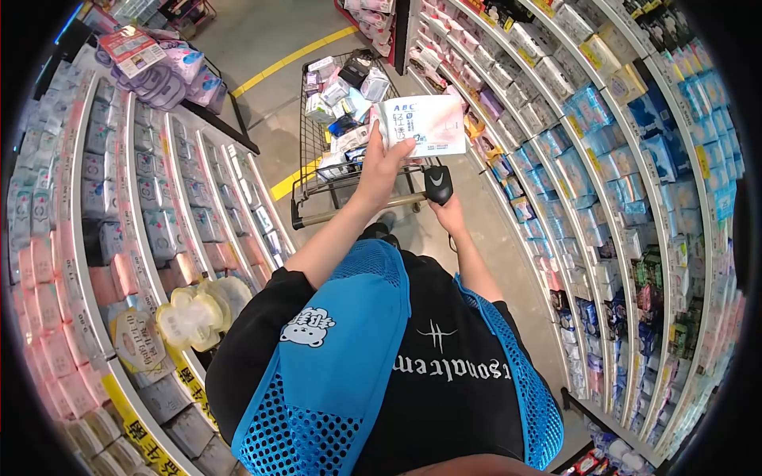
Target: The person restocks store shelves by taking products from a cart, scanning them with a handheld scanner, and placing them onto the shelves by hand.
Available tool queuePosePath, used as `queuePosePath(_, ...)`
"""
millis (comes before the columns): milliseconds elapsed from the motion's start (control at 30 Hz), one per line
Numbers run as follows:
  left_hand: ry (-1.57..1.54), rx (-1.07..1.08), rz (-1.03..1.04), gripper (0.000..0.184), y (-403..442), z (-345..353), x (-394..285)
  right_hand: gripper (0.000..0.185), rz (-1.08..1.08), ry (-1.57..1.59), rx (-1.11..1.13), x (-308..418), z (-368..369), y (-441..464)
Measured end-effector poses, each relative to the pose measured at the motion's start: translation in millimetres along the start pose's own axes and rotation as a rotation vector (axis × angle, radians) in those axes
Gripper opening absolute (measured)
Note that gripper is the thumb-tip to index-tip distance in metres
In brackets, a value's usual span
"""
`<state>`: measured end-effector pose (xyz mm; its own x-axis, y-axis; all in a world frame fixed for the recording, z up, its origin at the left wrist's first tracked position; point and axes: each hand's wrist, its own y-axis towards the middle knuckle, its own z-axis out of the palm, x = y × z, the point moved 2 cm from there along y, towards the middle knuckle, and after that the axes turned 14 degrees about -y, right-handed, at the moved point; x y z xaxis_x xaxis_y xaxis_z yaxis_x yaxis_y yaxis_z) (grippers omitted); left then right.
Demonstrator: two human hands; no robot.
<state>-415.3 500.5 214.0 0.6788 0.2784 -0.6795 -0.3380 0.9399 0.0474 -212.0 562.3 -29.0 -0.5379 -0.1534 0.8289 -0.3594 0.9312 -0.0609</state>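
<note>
My left hand [379, 168] grips a white and pink ABC packet [432, 127], probably sanitary pads, with the thumb across its front. The packet is held up above the near end of a wire shopping cart [308, 131]. At the right end of the cart's handlebar [337, 213], my right hand [448, 214] is closed around the handle beside its black end cap [438, 186]; most of its fingers are hidden. Inside the cart lies a pile of mixed packets [345, 99], white, blue and black.
Shelves full of packets line both sides, blue and white ones on the right shelves [591, 190], pink and grey ones on the left shelves [163, 190]. A yellow flower-shaped display [194, 313] juts out at left. Yellow floor lines [294, 59] cross the aisle ahead.
</note>
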Motion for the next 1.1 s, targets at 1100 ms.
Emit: queuePosePath(1100,1.197,-0.24,-0.088,0.056,20,-197,178,0.036,0.507,0.246,-0.435,-44,-112,-265)
